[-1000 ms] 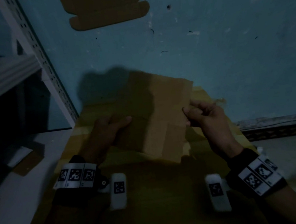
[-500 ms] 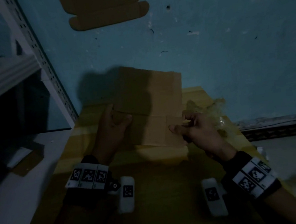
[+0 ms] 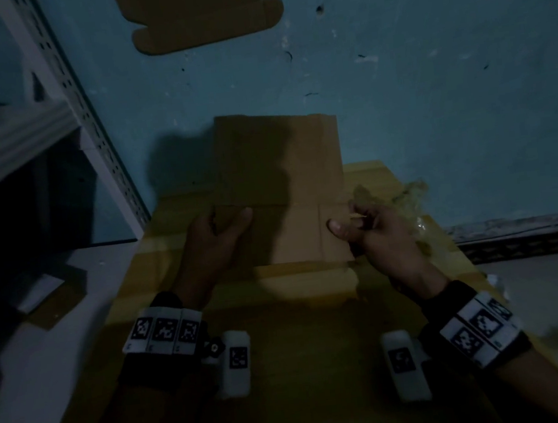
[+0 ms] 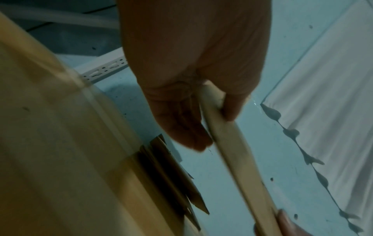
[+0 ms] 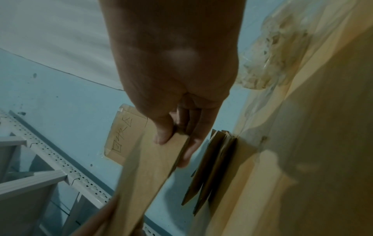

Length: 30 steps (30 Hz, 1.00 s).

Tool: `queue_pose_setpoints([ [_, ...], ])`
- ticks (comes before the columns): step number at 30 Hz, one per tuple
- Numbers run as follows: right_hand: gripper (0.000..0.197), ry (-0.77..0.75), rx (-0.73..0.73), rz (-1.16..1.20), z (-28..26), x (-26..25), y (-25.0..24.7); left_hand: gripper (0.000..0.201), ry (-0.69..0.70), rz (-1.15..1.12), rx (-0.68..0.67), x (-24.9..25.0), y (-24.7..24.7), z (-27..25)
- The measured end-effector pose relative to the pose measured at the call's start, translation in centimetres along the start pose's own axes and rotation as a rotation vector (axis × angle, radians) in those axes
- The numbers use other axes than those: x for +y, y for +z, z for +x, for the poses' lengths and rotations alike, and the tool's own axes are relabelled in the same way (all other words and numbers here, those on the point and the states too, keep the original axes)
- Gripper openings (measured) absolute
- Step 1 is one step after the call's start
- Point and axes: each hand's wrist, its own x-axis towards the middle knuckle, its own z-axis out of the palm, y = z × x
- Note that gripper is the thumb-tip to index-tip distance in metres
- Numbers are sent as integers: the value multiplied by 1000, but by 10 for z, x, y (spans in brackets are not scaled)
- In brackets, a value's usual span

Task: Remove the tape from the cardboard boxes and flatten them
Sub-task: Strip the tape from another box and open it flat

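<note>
A: Both hands are on the small flattened cardboard box (image 3: 282,190), held over the big yellow carton (image 3: 297,364). The left hand (image 3: 212,242) grips its left edge, thumb on top

B: And the right hand (image 3: 373,236) pinches the right edge, thumb over, fingers under. The flat stack (image 5: 212,161) sits wedged between the carton and the blue wall (image 3: 430,92)

A: Looks bound for that stack. Trouble spots?

B: That crumpled wad of tape (image 3: 403,198) by the right hand could stick to the board. And it's a thin edge grip; a snag on the carton's rim might spring a flap open
</note>
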Motion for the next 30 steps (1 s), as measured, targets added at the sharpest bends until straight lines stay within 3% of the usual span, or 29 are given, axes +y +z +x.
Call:
queue_pose_setpoints([
  [2,5,-9,33,10,0,1,0,31,-48,-42,-49,4,-1,-4],
  [5,28,-10,49,22,0,-1,-1,29,-49,20,-118,6,-1,-6],
  [8,24,-4,43,70,-4,-8,-3,15,-46,91,-145,5,-3,-4],
  [21,29,99,113,37,0,-8,-5,18,-79,-150,-99,2,-7,1],
  [30,28,123,135,46,0,-11,-7,20,-70,-181,-112,0,-4,2],
])
